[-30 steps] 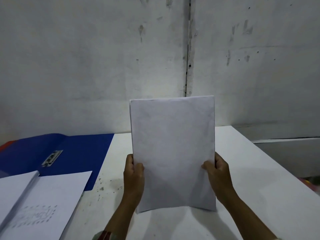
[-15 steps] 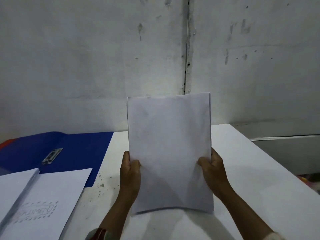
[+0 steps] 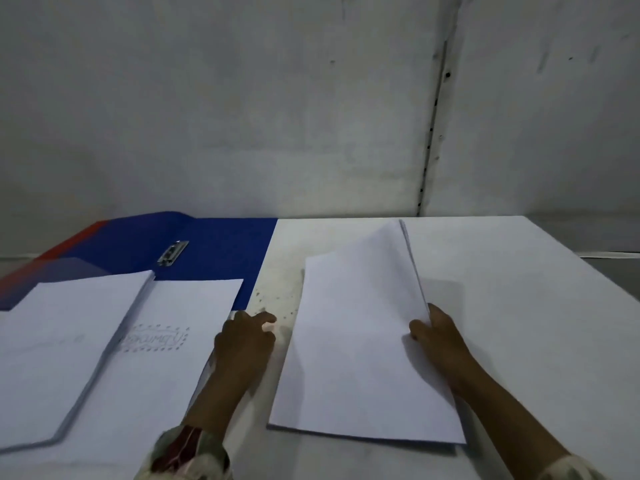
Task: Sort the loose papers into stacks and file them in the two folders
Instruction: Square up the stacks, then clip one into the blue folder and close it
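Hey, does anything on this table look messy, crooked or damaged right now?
Dark specks stain the table between the blue folder and the paper stack. That stack's right edge is lifted where the right hand grips it. Nothing looks torn.

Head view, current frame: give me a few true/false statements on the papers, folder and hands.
1. The right hand grips the right edge of the white paper stack lying on the white table. True.
2. The left hand also holds that stack. False: it is beside it, off the stack.
3. The open blue folder with a metal clip lies at the far left. True.
4. The sheet with a dotted drawing lies right of the stack. False: it lies left.
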### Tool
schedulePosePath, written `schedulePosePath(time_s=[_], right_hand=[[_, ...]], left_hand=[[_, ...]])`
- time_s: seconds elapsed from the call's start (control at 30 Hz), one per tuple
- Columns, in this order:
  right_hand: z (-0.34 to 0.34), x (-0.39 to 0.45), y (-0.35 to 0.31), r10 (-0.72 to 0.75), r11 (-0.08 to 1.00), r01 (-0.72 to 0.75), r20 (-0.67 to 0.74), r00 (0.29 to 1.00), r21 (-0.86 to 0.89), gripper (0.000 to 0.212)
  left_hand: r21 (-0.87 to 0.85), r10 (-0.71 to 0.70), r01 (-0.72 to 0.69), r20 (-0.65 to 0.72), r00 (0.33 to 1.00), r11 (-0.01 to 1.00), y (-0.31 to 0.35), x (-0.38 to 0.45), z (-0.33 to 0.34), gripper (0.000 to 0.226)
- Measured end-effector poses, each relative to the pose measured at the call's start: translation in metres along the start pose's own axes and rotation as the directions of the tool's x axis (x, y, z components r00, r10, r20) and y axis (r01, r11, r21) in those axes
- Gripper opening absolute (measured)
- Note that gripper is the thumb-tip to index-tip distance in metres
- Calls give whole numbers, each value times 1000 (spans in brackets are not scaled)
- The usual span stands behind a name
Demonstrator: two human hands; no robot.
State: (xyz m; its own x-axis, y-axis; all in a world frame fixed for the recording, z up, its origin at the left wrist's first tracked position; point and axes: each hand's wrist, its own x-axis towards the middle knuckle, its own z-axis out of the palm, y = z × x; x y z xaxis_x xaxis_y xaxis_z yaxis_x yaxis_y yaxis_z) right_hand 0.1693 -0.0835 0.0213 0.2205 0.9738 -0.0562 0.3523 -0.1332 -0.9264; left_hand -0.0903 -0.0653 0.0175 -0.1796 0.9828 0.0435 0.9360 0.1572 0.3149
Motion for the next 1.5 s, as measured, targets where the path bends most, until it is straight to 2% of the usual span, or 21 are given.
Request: schedulePosePath(time_s=[0.13, 0.2, 0.3, 0.4, 0.53, 0.7, 0.8, 0.87, 0.93, 1.07, 1.27, 1.4, 1.5], right_hand=[[15, -1, 2, 15, 1000, -16, -24, 1000, -23, 13], [19, 0, 1, 26, 999, -26, -43, 999, -19, 13], [21, 1, 1, 52, 998, -53, -55, 997, -21, 11], [21, 1, 1, 71, 997, -73, -61, 996, -34, 7], [22, 0, -1, 99, 994, -101, -54, 994, -40, 6], [21, 0, -2, 112, 993, -113, -40, 993, -46, 6], [19, -1, -3, 121, 992, -121, -14, 993, -34, 7], [15, -1, -4, 121, 992, -121, -1, 993, -42, 8], [12, -1, -6, 120, 990, -119, 16, 993, -72, 11], [2, -1, -9, 118, 985, -110, 60, 991, -130, 24], [-11, -1, -4, 162, 974, -142, 105, 981, -177, 13], [-14, -2, -4, 218, 976, -216, 131, 967, -31, 24], [-18, 1, 1, 292, 952, -302, 166, 942, 43, 46]], left_hand=[[243, -25, 51, -110, 994, 969, -33, -10, -10, 46], [358, -29, 70, -117, 993, 931, -49, -11, -14, 47], [502, -42, 99, -124, 991, 859, -61, -13, -17, 41], [538, -56, 101, -100, 993, 837, -65, -19, -16, 29], [430, -108, 117, -45, 993, 895, -70, -10, -24, 23], [40, -213, 213, -15, 977, 976, -47, -1, -46, 33], [-167, -183, 191, 65, 981, 967, -27, 2, -53, 38], [-340, -124, 163, 133, 983, 926, -7, 4, -50, 34], [-436, -53, 130, 184, 982, 890, 16, 2, -43, 29], [-536, 75, 92, 282, 956, 839, 61, -5, -23, 23], [-584, 210, 49, 368, 906, 810, 116, -17, 2, 20], [-602, 253, 47, 403, 879, 797, 140, -22, 17, 18], [-577, 257, 32, 411, 875, 816, 151, -24, 29, 20]])
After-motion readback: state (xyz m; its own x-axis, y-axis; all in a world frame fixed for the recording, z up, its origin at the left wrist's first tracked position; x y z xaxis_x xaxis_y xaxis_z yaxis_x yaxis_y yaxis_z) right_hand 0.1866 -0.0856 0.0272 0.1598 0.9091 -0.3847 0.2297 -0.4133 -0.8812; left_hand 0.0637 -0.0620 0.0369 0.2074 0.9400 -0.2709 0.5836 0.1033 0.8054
